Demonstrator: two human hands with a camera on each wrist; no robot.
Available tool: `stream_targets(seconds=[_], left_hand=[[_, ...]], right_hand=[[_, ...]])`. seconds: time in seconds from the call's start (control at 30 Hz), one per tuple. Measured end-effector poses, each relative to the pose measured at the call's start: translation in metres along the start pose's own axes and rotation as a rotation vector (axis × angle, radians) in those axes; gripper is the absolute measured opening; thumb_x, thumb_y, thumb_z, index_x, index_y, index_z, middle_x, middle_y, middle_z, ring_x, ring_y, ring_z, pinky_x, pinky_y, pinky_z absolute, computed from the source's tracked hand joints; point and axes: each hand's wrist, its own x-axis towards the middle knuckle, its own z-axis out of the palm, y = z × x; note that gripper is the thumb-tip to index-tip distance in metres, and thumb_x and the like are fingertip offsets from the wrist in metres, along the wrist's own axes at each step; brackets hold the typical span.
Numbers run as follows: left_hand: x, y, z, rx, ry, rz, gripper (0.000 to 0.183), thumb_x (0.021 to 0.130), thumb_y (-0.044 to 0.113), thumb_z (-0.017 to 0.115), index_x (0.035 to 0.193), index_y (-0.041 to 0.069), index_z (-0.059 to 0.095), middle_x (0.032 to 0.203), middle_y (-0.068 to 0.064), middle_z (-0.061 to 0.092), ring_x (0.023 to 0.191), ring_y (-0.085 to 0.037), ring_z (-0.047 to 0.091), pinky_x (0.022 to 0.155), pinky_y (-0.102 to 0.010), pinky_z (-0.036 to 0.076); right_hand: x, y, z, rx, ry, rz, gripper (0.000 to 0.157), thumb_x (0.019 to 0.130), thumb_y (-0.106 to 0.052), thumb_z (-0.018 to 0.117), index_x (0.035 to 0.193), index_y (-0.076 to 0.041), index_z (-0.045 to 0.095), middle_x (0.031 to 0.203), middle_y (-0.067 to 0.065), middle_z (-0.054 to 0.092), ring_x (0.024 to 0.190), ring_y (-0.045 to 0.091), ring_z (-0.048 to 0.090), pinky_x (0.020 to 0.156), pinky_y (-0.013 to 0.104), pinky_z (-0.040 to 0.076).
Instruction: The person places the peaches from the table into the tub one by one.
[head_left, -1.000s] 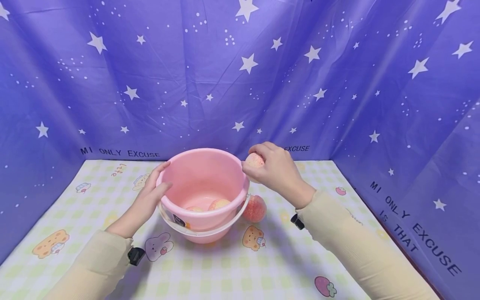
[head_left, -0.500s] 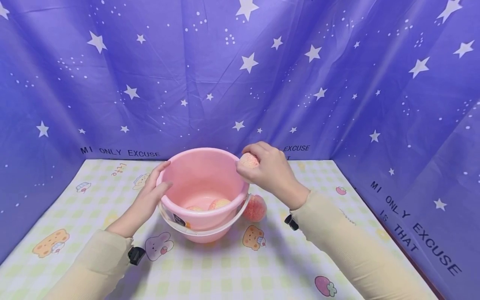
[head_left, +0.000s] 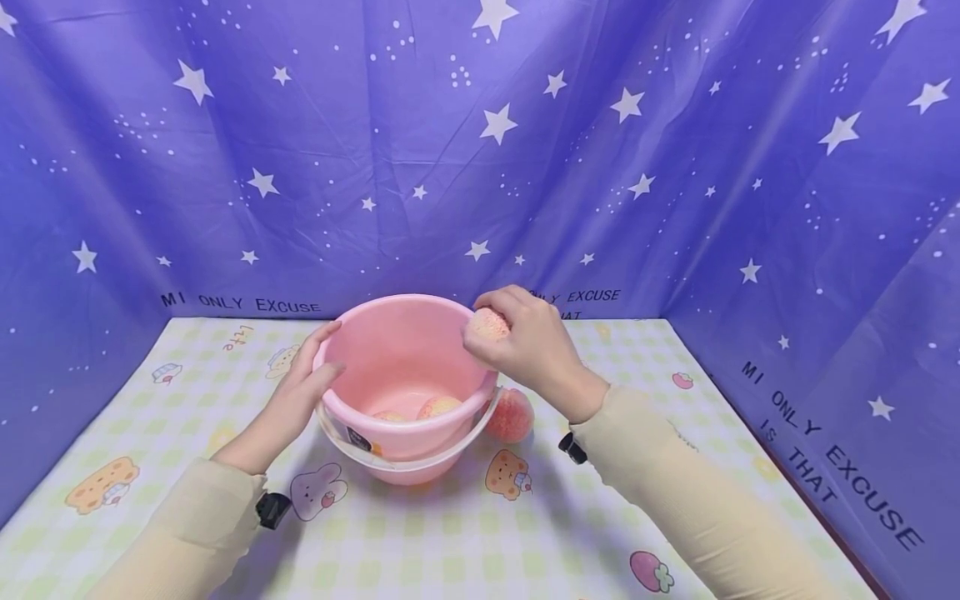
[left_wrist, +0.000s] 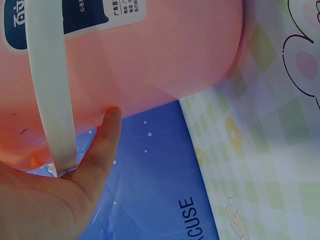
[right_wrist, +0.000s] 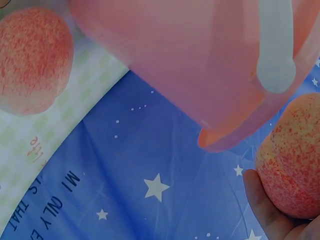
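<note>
A pink bucket (head_left: 408,367) with a white handle (head_left: 420,463) stands upright on the table. My left hand (head_left: 298,385) grips its left rim, the thumb over the inside; in the left wrist view, a finger (left_wrist: 102,142) lies along the outer wall. My right hand (head_left: 536,346) holds a peach (head_left: 489,326) at the right rim, its speckled yellow-red skin plain in the right wrist view. Inside, two peaches show at the bottom, one peach (head_left: 439,407) clearer than the other peach (head_left: 390,416). Outside on the right, a redder peach (head_left: 512,415) lies on the cloth, partly behind the bucket.
A green-and-white checked tablecloth (head_left: 585,533) with cartoon prints covers the table. Purple-blue star-patterned curtains (head_left: 420,125) rise behind it and along both sides, close to the back edge.
My right hand has moved left with its peach, from beside the bucket to over its right rim. The left hand and the bucket have stayed in place.
</note>
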Motion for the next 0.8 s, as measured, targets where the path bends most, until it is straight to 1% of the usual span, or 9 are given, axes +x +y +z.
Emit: stream_targets(seconds=[0.27, 0.57, 0.8], left_hand=[[0.001, 0.000, -0.001, -0.008, -0.001, -0.001, 0.068, 0.098, 0.025, 0.043, 0.159, 0.017, 0.015, 0.166, -0.015, 0.006, 0.153, -0.040, 0.002, 0.117, -0.072, 0.004], [0.001, 0.000, 0.000, -0.010, -0.005, 0.002, 0.068, 0.097, 0.025, 0.043, 0.159, 0.017, 0.015, 0.166, -0.015, 0.006, 0.153, -0.039, 0.002, 0.117, -0.071, 0.005], [0.001, 0.000, 0.000, -0.018, -0.004, 0.001, 0.068, 0.098, 0.025, 0.043, 0.159, 0.017, 0.015, 0.166, -0.015, 0.006, 0.153, -0.039, 0.003, 0.118, -0.070, 0.005]], right_hand=[[0.001, -0.005, 0.005, 0.035, -0.006, -0.008, 0.035, 0.078, -0.038, 0.066, 0.101, -0.013, 0.073, 0.102, 0.002, 0.072, 0.090, 0.024, 0.066, 0.075, 0.039, 0.054], [0.000, -0.006, 0.010, 0.057, 0.038, -0.061, 0.035, 0.078, -0.035, 0.067, 0.100, -0.009, 0.073, 0.099, 0.004, 0.073, 0.089, 0.024, 0.067, 0.075, 0.040, 0.055], [0.001, -0.006, 0.015, 0.081, 0.036, -0.055, 0.034, 0.079, -0.036, 0.066, 0.101, -0.011, 0.072, 0.101, 0.003, 0.072, 0.091, 0.022, 0.066, 0.074, 0.038, 0.055]])
